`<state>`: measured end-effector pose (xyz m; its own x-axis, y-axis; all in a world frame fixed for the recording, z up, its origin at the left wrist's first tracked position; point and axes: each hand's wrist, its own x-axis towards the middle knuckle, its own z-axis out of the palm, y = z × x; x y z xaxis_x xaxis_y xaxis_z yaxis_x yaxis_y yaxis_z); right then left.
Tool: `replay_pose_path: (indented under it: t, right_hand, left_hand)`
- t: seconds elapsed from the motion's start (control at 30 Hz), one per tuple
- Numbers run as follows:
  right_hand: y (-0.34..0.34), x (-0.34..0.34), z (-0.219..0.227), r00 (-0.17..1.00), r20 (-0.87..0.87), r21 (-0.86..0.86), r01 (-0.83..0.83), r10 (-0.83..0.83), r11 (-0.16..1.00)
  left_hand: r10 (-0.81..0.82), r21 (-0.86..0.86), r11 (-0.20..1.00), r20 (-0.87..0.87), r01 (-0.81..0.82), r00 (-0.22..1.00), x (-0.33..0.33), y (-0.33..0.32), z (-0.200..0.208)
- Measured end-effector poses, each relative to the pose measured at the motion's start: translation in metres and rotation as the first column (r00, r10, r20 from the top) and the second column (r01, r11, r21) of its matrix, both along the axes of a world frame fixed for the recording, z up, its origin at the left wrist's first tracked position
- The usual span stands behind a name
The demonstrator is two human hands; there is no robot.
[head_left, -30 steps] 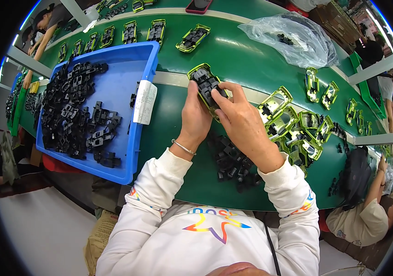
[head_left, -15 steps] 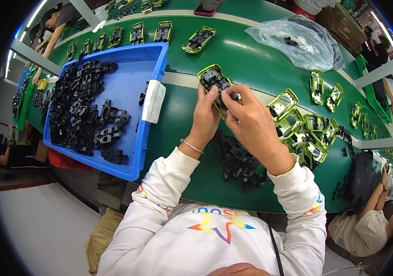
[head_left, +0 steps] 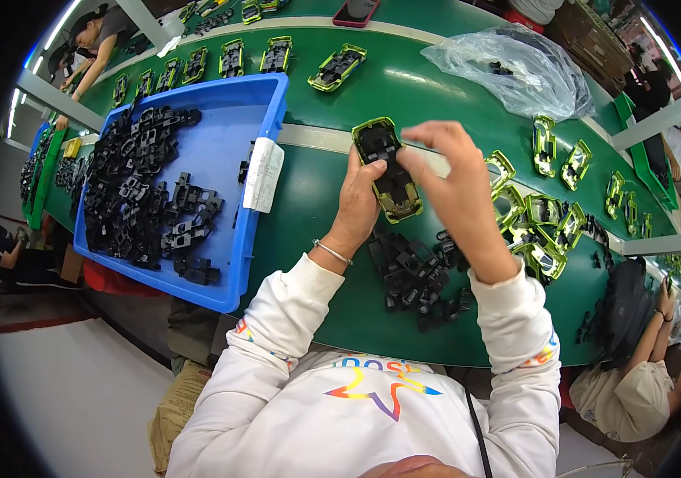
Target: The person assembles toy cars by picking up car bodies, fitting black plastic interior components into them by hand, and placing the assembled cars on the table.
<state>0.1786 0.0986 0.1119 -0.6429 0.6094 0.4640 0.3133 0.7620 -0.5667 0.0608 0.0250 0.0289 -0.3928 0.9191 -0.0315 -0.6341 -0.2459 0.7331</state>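
Item: green-rimmed, car-shaped body (head_left: 392,174), hard-looking, with a blocky black interior; you are holding it above the smooth desk (head_left: 300,263).
Left hand (head_left: 359,201): pinching its side, thumb over the rim; supporting it evenly seems wise.
Right hand (head_left: 453,163): blurring alongside; you cannot tell its grip.
Nearby: angular black parts (head_left: 414,279), lying loose.

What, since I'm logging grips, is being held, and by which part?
The left hand holds a car shell by the middle of its left side, thumb on top. The right hand, blurred beside it, shows no hold.
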Motion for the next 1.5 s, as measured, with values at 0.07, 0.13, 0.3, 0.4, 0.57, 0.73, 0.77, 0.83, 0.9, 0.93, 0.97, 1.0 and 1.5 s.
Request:
replay_pose_path:
  t: [0.07,0.13,0.3,0.4,0.57,0.73,0.77,0.83,0.9,0.93,0.97,1.0,1.5]
  right_hand:
    - [0.013,-0.011,-0.003,0.993,-0.066,-0.272,0.074,-0.095,0.959]
    - [0.026,-0.020,-0.017,0.996,-0.082,-0.486,0.000,-0.046,0.874]
    - [0.038,-0.022,-0.026,0.982,-0.181,-0.823,-0.121,-0.055,0.556]
    - [0.046,-0.024,-0.039,0.990,-0.125,-0.801,-0.063,-0.063,0.595]
    - [0.066,-0.003,-0.023,0.995,-0.046,-0.682,0.033,-0.089,0.731]
    - [0.101,0.069,-0.007,0.978,-0.082,-0.501,0.124,-0.189,0.857]
    - [0.107,0.085,-0.002,0.983,-0.096,-0.535,0.080,-0.155,0.841]
    - [0.131,0.134,-0.010,0.964,0.043,-0.437,0.255,-0.263,0.862]
    - [0.152,0.168,-0.017,0.917,0.167,-0.393,0.399,-0.362,0.829]
    - [0.164,0.179,-0.025,0.878,0.231,-0.268,0.471,-0.419,0.841]
    - [0.176,0.184,-0.032,0.832,0.292,-0.139,0.526,-0.473,0.839]
    - [0.182,0.188,-0.032,0.801,0.298,-0.099,0.567,-0.519,0.818]
    - [0.337,0.097,-0.043,0.801,0.061,-0.628,0.495,-0.596,0.601]
  left_hand:
    - [-0.024,-0.007,1.000,-0.020,0.024,1.000,0.004,-0.002,0.001]
    - [-0.047,-0.011,0.999,-0.040,0.047,0.998,0.006,-0.002,-0.001]
    - [-0.095,0.003,0.995,-0.173,0.097,0.980,0.004,0.001,-0.013]
    - [-0.111,-0.027,0.994,-0.140,0.109,0.984,0.002,0.005,-0.013]
    - [-0.029,-0.066,0.998,-0.281,0.011,0.959,0.002,0.036,-0.002]
    - [0.110,-0.192,0.969,-0.226,-0.155,0.968,-0.055,0.104,-0.012]
    - [0.272,-0.122,0.934,-0.364,-0.336,0.891,-0.081,0.125,-0.029]
    - [0.173,-0.161,0.951,-0.427,-0.263,0.888,-0.101,0.162,-0.039]
    - [0.209,-0.224,0.863,-0.657,-0.453,0.724,-0.138,0.200,-0.055]
    - [0.178,-0.221,0.868,-0.696,-0.444,0.695,-0.156,0.211,-0.056]
    - [0.145,-0.227,0.870,-0.732,-0.438,0.666,-0.167,0.220,-0.057]
    - [0.012,-0.336,0.862,-0.736,-0.380,0.677,-0.164,0.220,-0.036]
    - [0.118,0.081,0.975,-0.978,-0.207,0.170,-0.021,0.182,-0.009]
